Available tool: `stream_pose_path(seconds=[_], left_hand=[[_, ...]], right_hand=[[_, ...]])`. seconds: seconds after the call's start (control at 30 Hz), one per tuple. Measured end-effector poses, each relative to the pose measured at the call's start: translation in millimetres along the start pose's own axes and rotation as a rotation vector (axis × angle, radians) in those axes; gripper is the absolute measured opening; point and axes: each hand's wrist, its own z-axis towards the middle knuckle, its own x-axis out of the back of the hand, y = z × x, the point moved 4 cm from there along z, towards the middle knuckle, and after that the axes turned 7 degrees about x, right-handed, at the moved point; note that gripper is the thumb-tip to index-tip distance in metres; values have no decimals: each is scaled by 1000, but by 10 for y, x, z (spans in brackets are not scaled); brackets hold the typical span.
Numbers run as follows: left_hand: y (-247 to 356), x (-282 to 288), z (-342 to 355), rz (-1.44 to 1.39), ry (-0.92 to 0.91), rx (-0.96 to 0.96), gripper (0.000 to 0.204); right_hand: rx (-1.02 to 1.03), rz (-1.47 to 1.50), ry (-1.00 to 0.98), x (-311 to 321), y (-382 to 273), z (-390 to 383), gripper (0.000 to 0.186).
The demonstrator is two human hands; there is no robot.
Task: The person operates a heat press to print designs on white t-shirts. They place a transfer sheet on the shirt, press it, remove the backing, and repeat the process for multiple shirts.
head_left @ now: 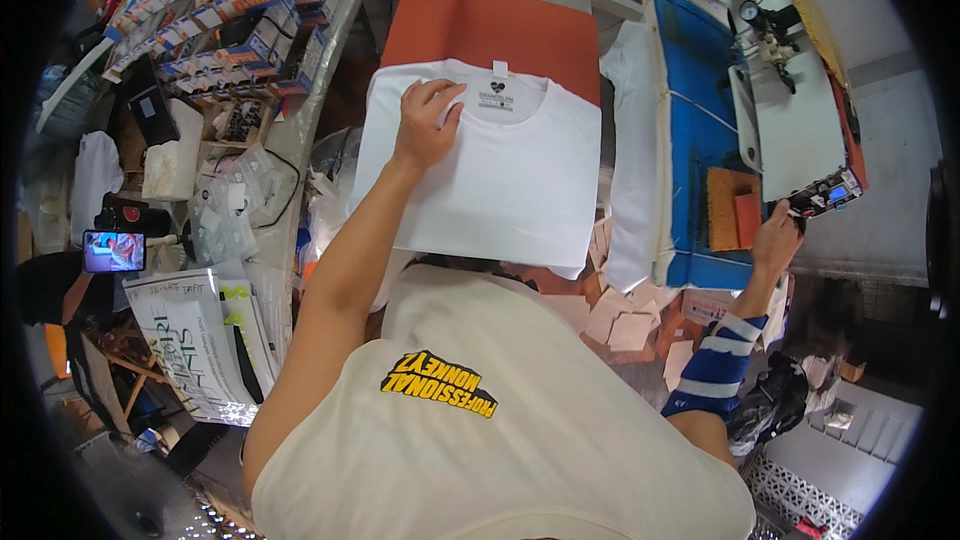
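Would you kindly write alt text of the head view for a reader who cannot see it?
A person's left hand is at the neckline of a white T-shirt laid flat over a red-orange pad, while the right hand is at a small control panel with a lit display. At far left, a phone shows a picture.

Cream tee, slanted chest print in chunky yellow caps w/ blk backing. R of the print, well apart, a blue sleeve w/ wide white stripes & a small pale mark rings the R arm. L of the print, L arm bare. L hand & R hand bare too.
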Motion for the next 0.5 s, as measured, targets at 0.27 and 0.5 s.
stream_pose_path(seconds=[0.27,0.5], left_hand=[[-673,1502,-248,-136,337,475,22],[-1240,1707,-4473,644,-395,947,35]], right_hand=[[242,188,258,267,-1464,-662,52],[593,646,347,576,-2713,-657,118]])
